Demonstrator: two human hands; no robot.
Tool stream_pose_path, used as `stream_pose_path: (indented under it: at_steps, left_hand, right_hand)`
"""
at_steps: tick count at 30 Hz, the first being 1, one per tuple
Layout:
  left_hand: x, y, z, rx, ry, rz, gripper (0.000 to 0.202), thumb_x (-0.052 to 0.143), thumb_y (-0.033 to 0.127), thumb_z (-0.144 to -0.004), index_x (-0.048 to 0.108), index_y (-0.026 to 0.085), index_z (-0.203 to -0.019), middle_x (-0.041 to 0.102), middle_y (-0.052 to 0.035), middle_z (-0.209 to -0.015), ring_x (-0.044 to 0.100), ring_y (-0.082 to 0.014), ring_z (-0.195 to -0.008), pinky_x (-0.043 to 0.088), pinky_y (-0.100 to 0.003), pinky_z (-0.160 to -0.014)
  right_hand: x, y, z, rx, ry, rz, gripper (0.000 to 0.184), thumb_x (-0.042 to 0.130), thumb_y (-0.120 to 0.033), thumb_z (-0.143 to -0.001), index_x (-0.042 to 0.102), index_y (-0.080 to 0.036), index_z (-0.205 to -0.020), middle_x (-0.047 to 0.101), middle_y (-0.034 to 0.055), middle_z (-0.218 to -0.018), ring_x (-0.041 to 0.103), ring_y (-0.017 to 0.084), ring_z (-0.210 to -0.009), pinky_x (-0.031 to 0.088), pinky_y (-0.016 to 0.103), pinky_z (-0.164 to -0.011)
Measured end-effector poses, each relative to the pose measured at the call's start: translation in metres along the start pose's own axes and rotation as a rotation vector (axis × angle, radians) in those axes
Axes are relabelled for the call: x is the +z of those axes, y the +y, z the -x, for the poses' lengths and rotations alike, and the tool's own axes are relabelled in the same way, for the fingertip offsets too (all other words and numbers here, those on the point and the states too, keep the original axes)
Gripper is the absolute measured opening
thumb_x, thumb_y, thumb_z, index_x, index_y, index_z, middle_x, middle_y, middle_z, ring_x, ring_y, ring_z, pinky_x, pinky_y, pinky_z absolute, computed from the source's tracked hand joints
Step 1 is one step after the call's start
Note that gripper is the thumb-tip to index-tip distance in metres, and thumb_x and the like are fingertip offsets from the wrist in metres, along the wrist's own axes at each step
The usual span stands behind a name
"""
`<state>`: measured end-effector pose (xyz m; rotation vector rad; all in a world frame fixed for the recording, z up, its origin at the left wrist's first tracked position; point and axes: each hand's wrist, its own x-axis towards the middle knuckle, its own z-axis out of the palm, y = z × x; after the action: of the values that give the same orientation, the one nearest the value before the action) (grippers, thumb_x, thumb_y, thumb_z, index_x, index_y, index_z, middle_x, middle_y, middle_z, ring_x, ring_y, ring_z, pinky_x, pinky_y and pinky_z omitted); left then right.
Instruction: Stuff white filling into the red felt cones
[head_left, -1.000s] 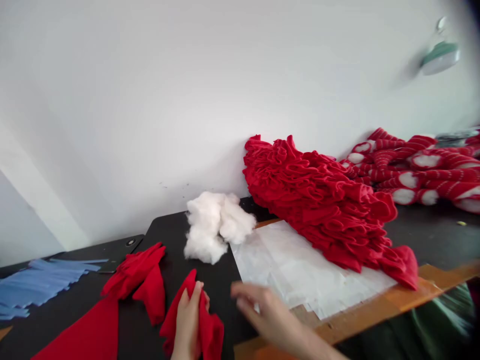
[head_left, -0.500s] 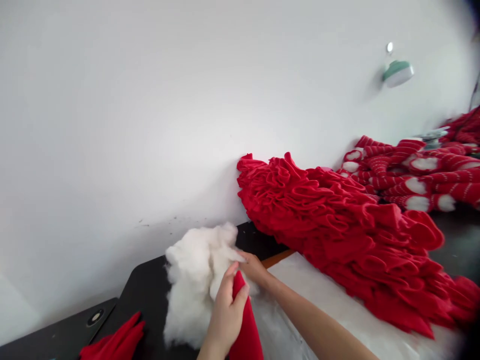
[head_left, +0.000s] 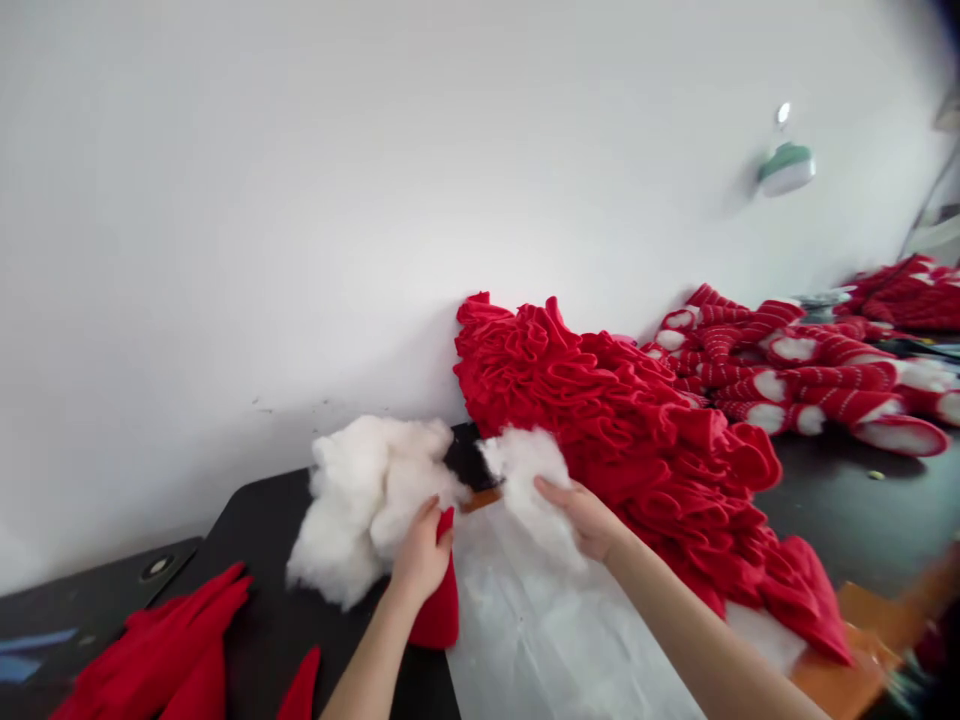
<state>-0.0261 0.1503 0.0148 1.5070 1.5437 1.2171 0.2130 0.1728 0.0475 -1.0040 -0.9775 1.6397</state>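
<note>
My left hand (head_left: 422, 555) is closed around a red fabric piece (head_left: 437, 612) that narrows to a point at its upper end. Against those fingers lies a big heap of white stuffing (head_left: 356, 500) on the black table. To the right, my right hand (head_left: 585, 515) grips a separate tuft of white stuffing (head_left: 531, 485), held above a clear plastic sheet (head_left: 540, 620). The tuft is apart from the heap.
A long pile of ruffled red fabric pieces (head_left: 615, 420) leans along the wall. Beyond it lie striped red tubes (head_left: 817, 375) with white stuffing at their ends. More red pieces (head_left: 172, 650) rest at the lower left of the black table (head_left: 259, 560). A green-and-white lamp (head_left: 787, 170) hangs on the wall.
My right hand has moved right, away from the heap, with a tuft of stuffing in its fingers. My left hand still holds the red piece. The view has shifted right.
</note>
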Motion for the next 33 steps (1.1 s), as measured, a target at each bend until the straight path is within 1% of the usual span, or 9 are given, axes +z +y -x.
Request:
stream_pose_path:
  at_steps: [3,7,9,11,15,20,25,29,33]
  left_hand:
    - [-0.020,0.018,0.022,-0.095,0.016,0.111,0.034,0.059,0.044,-0.077,0.062,0.019,-0.098,0.068,-0.0151,-0.107,0.062,-0.0297,-0.104,0.048,-0.041,-0.087]
    - [-0.035,0.020,0.050,-0.249,0.001,0.169,0.042,0.051,0.055,-0.079,0.059,0.018,-0.097,0.069,-0.0123,-0.087,0.067,-0.0254,-0.075,0.053,-0.038,-0.065]
    - [-0.034,0.014,0.065,-0.272,0.046,0.111,0.041,0.056,0.050,-0.077,0.056,0.018,-0.102,0.066,-0.0149,-0.098,0.065,-0.0280,-0.088,0.051,-0.042,-0.075]
    - [-0.030,0.009,0.081,-0.254,0.107,0.019,0.048,0.062,0.044,-0.072,0.052,0.016,-0.109,0.056,-0.0193,-0.117,0.055,-0.0332,-0.110,0.043,-0.048,-0.091]
    - [-0.027,0.010,0.123,-0.092,0.103,-0.221,0.061,0.069,0.032,-0.063,0.050,0.016,-0.118,0.037,-0.0172,-0.134,0.034,-0.0369,-0.128,0.026,-0.050,-0.105]
    - [-0.027,0.007,0.169,0.121,-0.109,-0.747,0.052,0.068,0.022,-0.066,0.056,0.017,-0.117,0.047,-0.0148,-0.118,0.047,-0.0347,-0.108,0.041,-0.047,-0.090]
    - [-0.030,-0.006,0.170,0.204,-0.097,-0.755,0.024,0.044,0.014,-0.084,0.066,0.018,-0.094,0.057,-0.0101,-0.095,0.056,-0.0256,-0.094,0.045,-0.038,-0.083]
    - [-0.033,0.000,0.159,0.178,-0.021,-0.678,0.030,0.037,0.022,-0.090,0.066,0.018,-0.093,0.061,-0.0093,-0.091,0.061,-0.0227,-0.085,0.047,-0.034,-0.078]
    - [-0.021,0.018,0.162,0.228,0.040,-0.457,0.030,0.037,0.028,-0.090,0.064,0.020,-0.101,0.065,-0.0085,-0.094,0.062,-0.0226,-0.088,0.047,-0.033,-0.081]
  right_hand:
    - [-0.012,0.004,0.036,0.061,-0.021,0.177,0.021,0.067,-0.031,-0.075,0.067,-0.017,-0.091,0.073,0.0066,-0.077,0.068,0.019,-0.064,0.056,0.031,-0.062]
    - [-0.011,0.022,0.063,-0.141,0.103,0.890,0.047,0.067,-0.025,-0.072,0.060,-0.014,-0.118,0.063,0.0180,-0.117,0.061,0.034,-0.106,0.048,0.048,-0.088]
    - [-0.002,0.036,0.068,-0.267,0.205,1.077,0.062,0.065,-0.020,-0.072,0.048,-0.014,-0.132,0.043,0.0210,-0.140,0.038,0.039,-0.130,0.032,0.056,-0.102]
    - [0.009,0.051,0.070,-0.380,0.172,1.249,0.061,0.059,-0.024,-0.079,0.041,-0.015,-0.137,0.032,0.0187,-0.148,0.024,0.037,-0.137,0.024,0.055,-0.107]
    - [0.020,0.078,0.063,-0.383,0.122,1.554,0.068,0.058,-0.042,-0.081,0.037,-0.015,-0.140,0.024,0.0193,-0.152,0.025,0.041,-0.135,0.025,0.057,-0.104]
    - [0.013,0.087,0.043,-0.322,0.177,1.477,0.052,0.050,-0.021,-0.083,0.046,-0.016,-0.135,0.047,0.0207,-0.135,0.039,0.041,-0.124,0.028,0.060,-0.097]
    - [0.010,0.076,0.061,-0.303,0.018,1.284,0.053,0.044,-0.001,-0.069,0.063,-0.015,-0.116,0.061,0.0147,-0.113,0.056,0.028,-0.105,0.039,0.043,-0.095]
    - [0.014,0.071,0.115,-0.243,-0.083,1.036,0.041,0.039,-0.012,-0.076,0.062,-0.014,-0.110,0.068,0.0091,-0.086,0.064,0.021,-0.078,0.052,0.032,-0.072]
    - [0.044,0.086,0.157,-0.228,-0.147,0.847,0.033,0.039,-0.034,-0.085,0.060,-0.015,-0.101,0.065,0.0049,-0.069,0.062,0.018,-0.058,0.051,0.026,-0.050]
